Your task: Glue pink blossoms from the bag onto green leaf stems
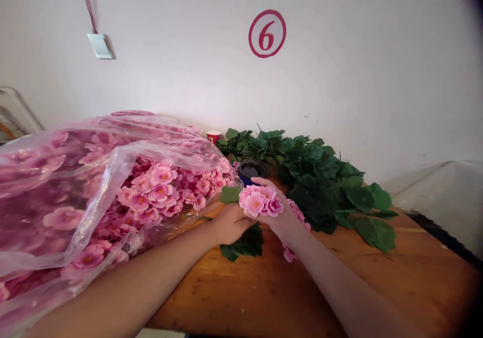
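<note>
Pink artificial blossoms [260, 202] bunch up between my two hands above the wooden table [226, 287]. My left hand [231, 223] is closed at the lower left of the bunch, its fingertips hidden. Green artificial leaves [243, 242] stick out below that hand, and a single leaf [230, 194] shows above it. My right hand [277, 207] curls around the blossoms from the right, close to a dark blue round container [247, 178]. More pink blossoms [298, 215] show past the right wrist. The stems inside both hands are hidden.
A large clear plastic bag [101, 187] full of pink artificial flowers [158, 187] covers the left side. Green artificial leaves [313, 177] are heaped at the back and right. A red paper cup [213, 137] stands near the wall, which bears a circled 6 [266, 35].
</note>
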`<control>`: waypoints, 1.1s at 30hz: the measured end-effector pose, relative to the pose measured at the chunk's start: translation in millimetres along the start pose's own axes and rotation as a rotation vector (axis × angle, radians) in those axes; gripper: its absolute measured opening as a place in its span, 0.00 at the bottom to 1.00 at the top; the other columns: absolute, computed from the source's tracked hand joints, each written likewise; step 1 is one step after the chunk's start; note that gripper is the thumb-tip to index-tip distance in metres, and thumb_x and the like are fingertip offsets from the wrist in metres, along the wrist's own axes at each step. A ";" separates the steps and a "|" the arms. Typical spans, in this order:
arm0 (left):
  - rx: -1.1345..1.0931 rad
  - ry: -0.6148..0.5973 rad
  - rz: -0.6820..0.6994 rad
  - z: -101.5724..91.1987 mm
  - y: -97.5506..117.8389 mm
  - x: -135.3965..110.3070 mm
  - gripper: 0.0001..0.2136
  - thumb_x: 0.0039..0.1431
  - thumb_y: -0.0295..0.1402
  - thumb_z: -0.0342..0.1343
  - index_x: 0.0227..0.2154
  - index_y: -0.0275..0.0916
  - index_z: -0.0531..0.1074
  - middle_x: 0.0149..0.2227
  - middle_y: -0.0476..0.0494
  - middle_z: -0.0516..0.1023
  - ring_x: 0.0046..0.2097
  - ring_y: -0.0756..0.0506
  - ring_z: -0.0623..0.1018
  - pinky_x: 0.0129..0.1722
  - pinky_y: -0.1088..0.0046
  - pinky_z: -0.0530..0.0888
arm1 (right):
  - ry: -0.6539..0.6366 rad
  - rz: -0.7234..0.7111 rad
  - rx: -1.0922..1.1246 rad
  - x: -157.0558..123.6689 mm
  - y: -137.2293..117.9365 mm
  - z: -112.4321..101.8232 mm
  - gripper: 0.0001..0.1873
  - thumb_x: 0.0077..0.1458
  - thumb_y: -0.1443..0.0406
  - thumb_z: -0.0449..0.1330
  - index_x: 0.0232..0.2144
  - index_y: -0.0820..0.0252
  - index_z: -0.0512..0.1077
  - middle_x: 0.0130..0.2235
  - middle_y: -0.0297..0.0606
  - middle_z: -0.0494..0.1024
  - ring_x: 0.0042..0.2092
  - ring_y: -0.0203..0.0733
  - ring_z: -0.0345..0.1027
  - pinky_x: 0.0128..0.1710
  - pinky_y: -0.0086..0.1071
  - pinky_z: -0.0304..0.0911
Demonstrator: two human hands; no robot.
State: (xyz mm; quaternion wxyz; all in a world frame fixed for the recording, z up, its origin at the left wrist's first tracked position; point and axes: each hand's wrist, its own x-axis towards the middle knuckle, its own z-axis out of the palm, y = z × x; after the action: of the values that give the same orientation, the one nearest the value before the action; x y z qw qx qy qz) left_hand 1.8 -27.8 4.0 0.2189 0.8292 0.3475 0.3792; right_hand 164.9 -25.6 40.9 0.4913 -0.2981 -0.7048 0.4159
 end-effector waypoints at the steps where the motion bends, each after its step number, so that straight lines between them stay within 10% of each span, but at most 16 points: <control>1: -0.001 -0.011 -0.005 0.0 -0.2 0.1 0.08 0.59 0.32 0.50 0.30 0.37 0.74 0.39 0.44 0.79 0.46 0.44 0.76 0.49 0.66 0.70 | -0.003 0.007 0.015 -0.3 -2.3 0.6 0.40 0.41 0.62 0.70 0.56 0.50 0.61 0.47 0.38 0.72 0.43 0.42 0.70 0.47 0.39 0.67; 14: 0.021 -0.095 0.007 -1.2 -1.0 3.4 0.13 0.63 0.36 0.48 0.31 0.36 0.74 0.36 0.44 0.78 0.39 0.45 0.75 0.42 0.70 0.69 | 0.053 -0.054 -0.111 1.3 -3.1 2.0 0.12 0.46 0.61 0.64 0.27 0.54 0.62 0.31 0.32 0.72 0.35 0.42 0.66 0.40 0.37 0.65; 33: -0.261 0.007 -0.001 3.8 -6.3 3.6 0.13 0.57 0.36 0.58 0.43 0.36 0.73 0.48 0.39 0.77 0.48 0.42 0.75 0.53 0.60 0.70 | -0.008 -0.054 -0.162 -4.1 13.6 19.7 0.14 0.49 0.66 0.61 0.39 0.54 0.66 0.45 0.40 0.70 0.48 0.48 0.64 0.52 0.46 0.61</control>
State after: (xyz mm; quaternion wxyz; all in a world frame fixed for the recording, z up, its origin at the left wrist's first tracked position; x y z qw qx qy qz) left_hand 3.8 -21.3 -0.6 0.3239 0.7921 0.2964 0.4241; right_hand 147.9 -28.3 23.8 0.4739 -0.3163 -0.7459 0.3451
